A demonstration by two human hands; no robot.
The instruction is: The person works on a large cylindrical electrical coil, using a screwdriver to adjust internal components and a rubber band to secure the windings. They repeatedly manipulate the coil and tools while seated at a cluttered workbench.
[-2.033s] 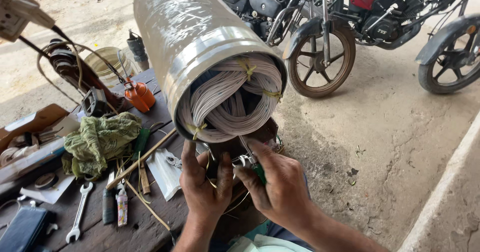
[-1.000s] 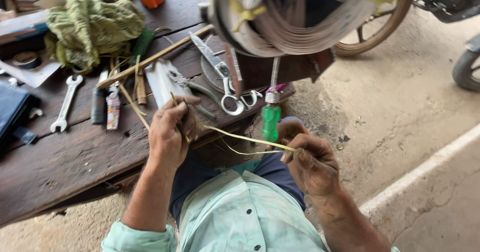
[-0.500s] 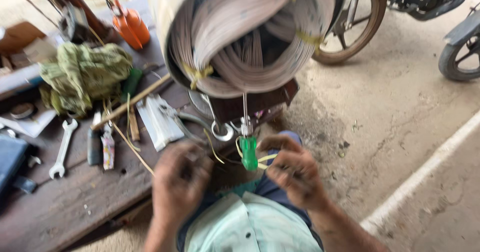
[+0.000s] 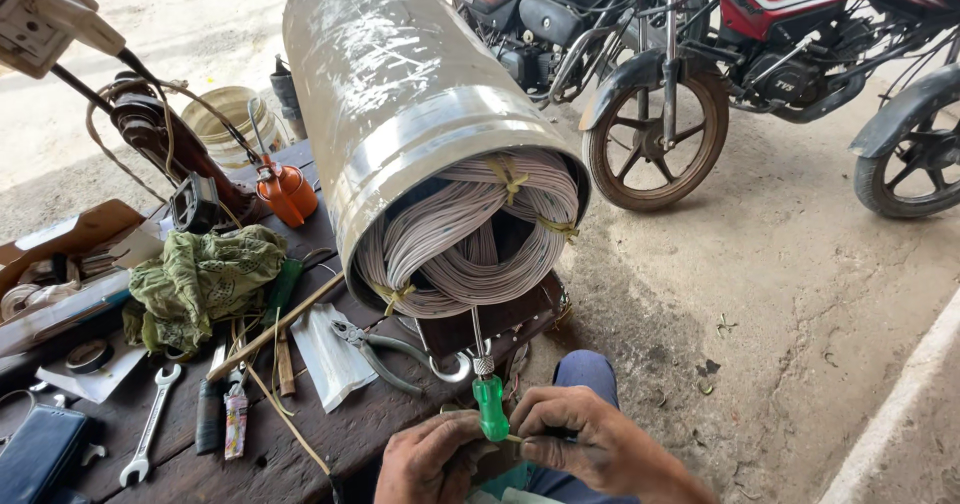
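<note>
A big steel cylinder (image 4: 400, 94) lies on the wooden bench (image 4: 300, 434), its open end packed with pale wire windings (image 4: 470, 234) bound by yellow ties. Below it a green-handled screwdriver (image 4: 489, 404) stands upright, its shaft reaching up under the windings. My left hand (image 4: 430, 461) and my right hand (image 4: 570, 442) meet at the handle at the frame's bottom, pinching a thin yellowish strip across it.
On the bench lie scissors (image 4: 395, 349), a spanner (image 4: 150, 426), a green rag (image 4: 200, 279), an orange oil can (image 4: 285, 189), sticks and small tools. Two motorbikes (image 4: 660, 74) stand behind on the concrete floor. My blue-clad knee (image 4: 580, 379) is beside the bench.
The view has tilted back up, so the whole cylinder shows again. My hands, which held a yellowish strip stretched apart, have come together at the green handle.
</note>
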